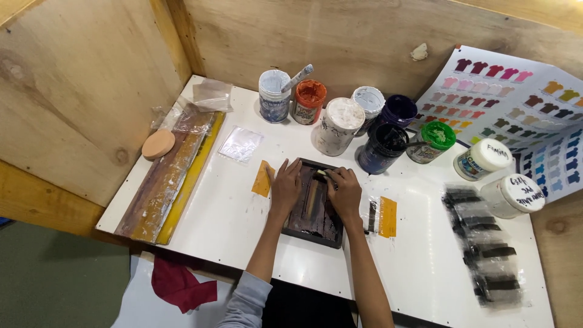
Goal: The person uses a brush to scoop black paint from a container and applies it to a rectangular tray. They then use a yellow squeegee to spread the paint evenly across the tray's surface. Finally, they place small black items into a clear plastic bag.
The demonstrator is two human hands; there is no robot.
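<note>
Both our hands on a small dark frame at the middle of the white table.

Our left hand (285, 185) lies flat, fingers together, on the left side of the dark frame (314, 205), and our right hand (345, 189) is curled narrow over its upper right corner, pinching a small pale tool (322, 174) whose shape we cannot make out. The frame sits between two yellow strips of tape (263, 179) on the white table (218, 212). Just behind it stand the paint jars (337, 126), some open with orange, green and dark blue paint, one holding a stick. To our left lie a long paint-stained board (164, 182) and a round tan disc (158, 144); to our right, plastic bags with black strips (483, 249) and a colour chart of shirts (516, 109).
</note>
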